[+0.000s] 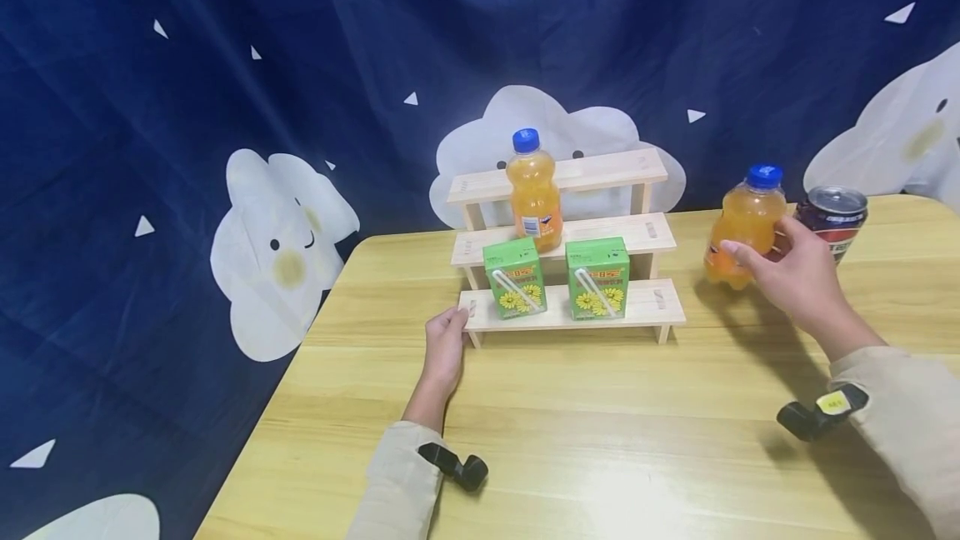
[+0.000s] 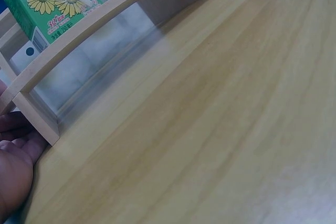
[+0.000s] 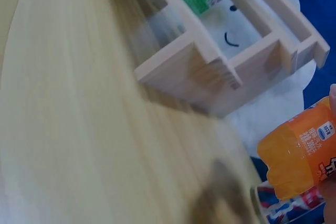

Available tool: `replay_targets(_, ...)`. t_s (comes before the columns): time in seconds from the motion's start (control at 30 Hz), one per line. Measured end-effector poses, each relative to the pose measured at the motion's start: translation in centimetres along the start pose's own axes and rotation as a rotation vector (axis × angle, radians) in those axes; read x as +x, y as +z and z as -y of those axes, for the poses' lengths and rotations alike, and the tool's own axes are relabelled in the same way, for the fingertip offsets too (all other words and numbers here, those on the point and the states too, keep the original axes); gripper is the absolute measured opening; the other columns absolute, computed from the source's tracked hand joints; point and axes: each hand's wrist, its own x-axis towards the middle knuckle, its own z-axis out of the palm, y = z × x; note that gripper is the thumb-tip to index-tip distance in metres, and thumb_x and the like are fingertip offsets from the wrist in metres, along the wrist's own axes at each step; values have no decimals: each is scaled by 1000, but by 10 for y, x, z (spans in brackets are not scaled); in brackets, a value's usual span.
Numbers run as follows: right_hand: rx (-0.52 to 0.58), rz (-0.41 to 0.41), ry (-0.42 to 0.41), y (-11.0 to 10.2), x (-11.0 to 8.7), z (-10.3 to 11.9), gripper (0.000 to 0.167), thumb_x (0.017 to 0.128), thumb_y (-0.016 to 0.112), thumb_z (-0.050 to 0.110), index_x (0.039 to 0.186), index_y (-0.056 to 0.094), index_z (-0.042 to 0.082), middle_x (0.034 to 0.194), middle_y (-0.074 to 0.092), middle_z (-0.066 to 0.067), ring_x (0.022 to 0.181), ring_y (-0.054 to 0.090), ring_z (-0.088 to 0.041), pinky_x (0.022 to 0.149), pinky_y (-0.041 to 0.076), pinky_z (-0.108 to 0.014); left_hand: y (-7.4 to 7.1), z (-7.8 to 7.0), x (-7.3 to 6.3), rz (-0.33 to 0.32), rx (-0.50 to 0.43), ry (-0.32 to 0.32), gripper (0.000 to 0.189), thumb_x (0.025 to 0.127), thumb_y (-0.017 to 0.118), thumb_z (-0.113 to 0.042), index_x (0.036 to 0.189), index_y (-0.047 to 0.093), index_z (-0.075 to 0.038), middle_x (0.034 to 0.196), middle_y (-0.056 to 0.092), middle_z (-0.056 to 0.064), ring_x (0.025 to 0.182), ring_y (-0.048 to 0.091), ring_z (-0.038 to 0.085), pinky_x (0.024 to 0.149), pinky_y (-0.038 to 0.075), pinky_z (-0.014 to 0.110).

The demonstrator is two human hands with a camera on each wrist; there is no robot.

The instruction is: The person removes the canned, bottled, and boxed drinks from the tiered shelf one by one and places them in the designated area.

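My right hand [image 1: 806, 277] holds an orange soda bottle [image 1: 744, 223] with a blue cap between thumb and fingers. In the right wrist view the bottle [image 3: 299, 153] hangs tilted, its base above the table. My left hand [image 1: 444, 348] grips the left end of the bottom step of a three-step wooden rack [image 1: 555, 317]; in the left wrist view its fingers [image 2: 23, 142] lie by the rack's leg. Two green drink cartons [image 1: 516, 277] with straws stand on the bottom step. A second orange soda bottle [image 1: 534, 198] stands upright on the middle step.
A dark soda can [image 1: 836, 211] stands behind my right hand, partly hidden by it. The wooden table [image 1: 570, 407] carries the rack. Behind it hangs a dark blue curtain [image 1: 360, 40] printed with white clouds and triangles.
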Motion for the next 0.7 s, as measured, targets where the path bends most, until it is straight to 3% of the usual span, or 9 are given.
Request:
replay_targets(0.1,-9,-7,13,2,1,-6,81,85,62,49,143,33,0,137,42,-32,118,46,-50,95,40,-58,0,0,0,-1,-2,-4,36,96,40,-9,118,55,15,124,56,29,110,60,26,95,51,30)
replay_targets(0.33,-35,-33,34,5,2,-18,81,85,60,51,141,35,-2,132,45,-35,114,48,-48,95,40,-62,0,2,1,-3,-5,-11,36,97,40,-9,119,54,15,126,55,29,112,58,28,96,50,30)
replay_targets(0.43,-50,-42,32,7,2,-22,79,85,60,51,138,38,-3,128,48,-35,109,50,-46,84,52,-40,0,2,2,-4,-3,-13,36,97,40,-9,120,54,15,126,55,28,113,58,28,96,50,30)
replay_targets(0.53,-60,-59,9,8,0,-25,75,85,62,49,134,42,-4,123,52,-34,101,52,-42,67,42,-13,0,1,1,-4,0,-16,36,97,40,-10,120,54,14,126,55,28,113,58,28,96,50,29)
replay_targets(0.57,-63,-65,1,8,0,-26,73,85,62,49,133,43,-5,121,53,-33,99,52,-40,62,35,-8,0,1,1,-4,2,-17,36,97,40,-10,120,54,14,126,55,28,112,58,28,96,50,29)
replay_targets(0.7,-65,-84,-13,9,0,-28,70,86,62,47,130,45,-5,118,54,-32,95,51,-37,59,33,-5,0,0,1,-1,-1,-16,36,97,40,-10,119,54,14,126,55,28,112,59,27,96,50,29)
